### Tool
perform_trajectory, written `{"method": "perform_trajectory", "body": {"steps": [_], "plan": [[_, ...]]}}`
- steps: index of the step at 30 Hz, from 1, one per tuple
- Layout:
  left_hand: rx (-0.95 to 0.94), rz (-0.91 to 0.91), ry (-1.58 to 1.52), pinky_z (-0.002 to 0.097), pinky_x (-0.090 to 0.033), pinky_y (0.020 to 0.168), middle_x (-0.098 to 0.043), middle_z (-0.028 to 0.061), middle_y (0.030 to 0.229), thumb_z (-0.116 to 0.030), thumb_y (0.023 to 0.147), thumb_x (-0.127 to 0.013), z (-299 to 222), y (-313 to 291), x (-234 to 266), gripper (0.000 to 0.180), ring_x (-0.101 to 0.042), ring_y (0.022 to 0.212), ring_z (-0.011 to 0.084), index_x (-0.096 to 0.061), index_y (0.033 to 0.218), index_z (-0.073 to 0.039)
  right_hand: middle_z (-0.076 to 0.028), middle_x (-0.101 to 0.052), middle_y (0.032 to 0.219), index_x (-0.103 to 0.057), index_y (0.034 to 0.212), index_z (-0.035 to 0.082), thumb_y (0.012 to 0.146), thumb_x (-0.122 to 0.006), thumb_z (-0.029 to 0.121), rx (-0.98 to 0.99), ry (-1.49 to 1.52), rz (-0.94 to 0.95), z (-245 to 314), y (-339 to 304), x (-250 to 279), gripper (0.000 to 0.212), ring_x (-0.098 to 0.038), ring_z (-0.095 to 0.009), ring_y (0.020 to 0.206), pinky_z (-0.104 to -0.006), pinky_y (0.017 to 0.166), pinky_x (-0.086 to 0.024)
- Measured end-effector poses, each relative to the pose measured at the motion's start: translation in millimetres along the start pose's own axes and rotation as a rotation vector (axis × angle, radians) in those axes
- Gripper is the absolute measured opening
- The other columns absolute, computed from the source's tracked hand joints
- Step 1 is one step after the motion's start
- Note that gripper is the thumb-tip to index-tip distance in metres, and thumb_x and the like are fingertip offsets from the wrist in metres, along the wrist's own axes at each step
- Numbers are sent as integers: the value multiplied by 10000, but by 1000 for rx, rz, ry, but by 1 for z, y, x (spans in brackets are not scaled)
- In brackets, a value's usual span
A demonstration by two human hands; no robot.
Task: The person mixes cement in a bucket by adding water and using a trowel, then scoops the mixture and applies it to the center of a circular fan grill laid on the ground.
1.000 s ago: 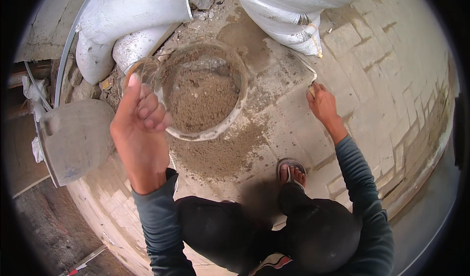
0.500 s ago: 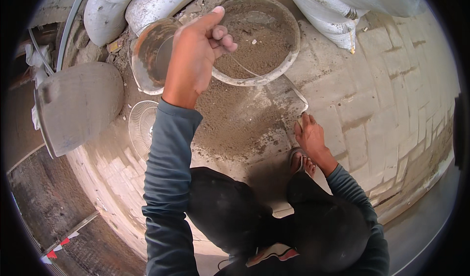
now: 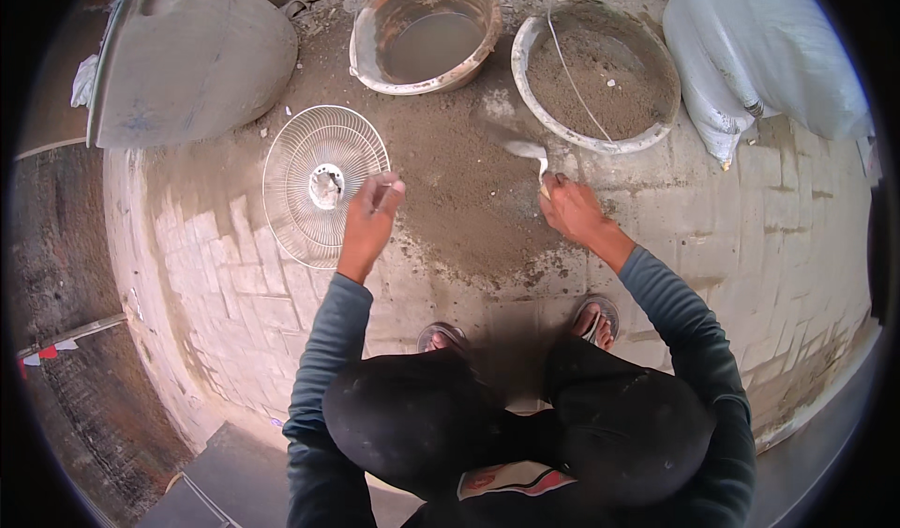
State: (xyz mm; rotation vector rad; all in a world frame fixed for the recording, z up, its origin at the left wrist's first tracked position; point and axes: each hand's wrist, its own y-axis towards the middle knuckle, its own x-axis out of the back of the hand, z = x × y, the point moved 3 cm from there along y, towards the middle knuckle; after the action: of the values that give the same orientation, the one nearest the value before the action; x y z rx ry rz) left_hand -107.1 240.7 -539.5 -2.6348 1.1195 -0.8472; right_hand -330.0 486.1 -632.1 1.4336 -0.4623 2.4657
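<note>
One small trowel (image 3: 525,148), pale metal blade blurred, in R hand (image 3: 574,211), fingers wrapped round its handle, nr. the tub (image 3: 562,130) & above loose, grainy sand (image 3: 459,214) strewn on rough paving (image 3: 750,214). L hand (image 3: 368,230) half-curled by the rim of a round white fan guard (image 3: 326,187), thin radial wires; can't tell if it grips anything. Tub's round, crusty pale rim, crumbly brown mix inside, thin wire handle across. Left of it, stained bucket (image 3: 403,5) w/ murky liquid. Far R: bulging white woven sacks (image 3: 764,50).

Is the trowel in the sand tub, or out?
Out: the trowel, gripped by the right hand, shows its blurred blade outside the tub.
</note>
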Motion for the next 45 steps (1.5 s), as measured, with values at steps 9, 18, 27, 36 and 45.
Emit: {"method": "perform_trajectory", "body": {"steps": [9, 18, 27, 36, 45], "plan": [[165, -2, -193, 291, -513, 665, -668, 82, 966, -437, 1014, -553, 71, -16, -52, 497, -649, 810, 156, -555, 1251, 0, -273, -687, 894, -611, 1011, -58, 892, -603, 197, -115, -71, -60, 19, 41, 31, 282, -693, -435, 797, -500, 723, -564], [-431, -194, 428, 457, -562, 766, -716, 179, 974, -260, 965, -596, 31, 144, -50, 299, -703, 887, 328, -660, 1163, -45, -267, -683, 917, -638, 980, -36, 884, -606, 208, -92, -49, 59, 37, 24, 22, 265, -693, -424, 818, -500, 749, -557], [-359, -133, 823, 516, -560, 760, -717, 202, 944, -308, 959, -606, 14, 178, -107, 276, -697, 874, 409, -674, 1167, -140, -264, -666, 920, -589, 1009, -22, 871, -649, 185, -164, 96, 21, 38, -53, 49, 255, -664, -448, 836, -518, 753, -541], [-332, -478, 709, 530, -506, 837, -645, 234, 1097, -201, 933, -633, 20, 180, 7, 342, -620, 1025, 427, -611, 1183, 30, -308, -620, 854, -552, 1021, -60, 980, -581, 240, -411, 306, 19, 2, -70, 52, 303, -628, -478, 780, -541, 706, -490], [-643, -118, 428, 472, -390, 1092, -504, 251, 1365, -142, 1003, -542, 46, 33, -63, 431, -495, 1266, 419, -481, 1405, 0, -50, -516, 699, -562, 938, 12, 1048, -463, 343, -708, 956, 220, -20, -53, 39, 362, -507, -142, 522, -316, 447, -421]]}}
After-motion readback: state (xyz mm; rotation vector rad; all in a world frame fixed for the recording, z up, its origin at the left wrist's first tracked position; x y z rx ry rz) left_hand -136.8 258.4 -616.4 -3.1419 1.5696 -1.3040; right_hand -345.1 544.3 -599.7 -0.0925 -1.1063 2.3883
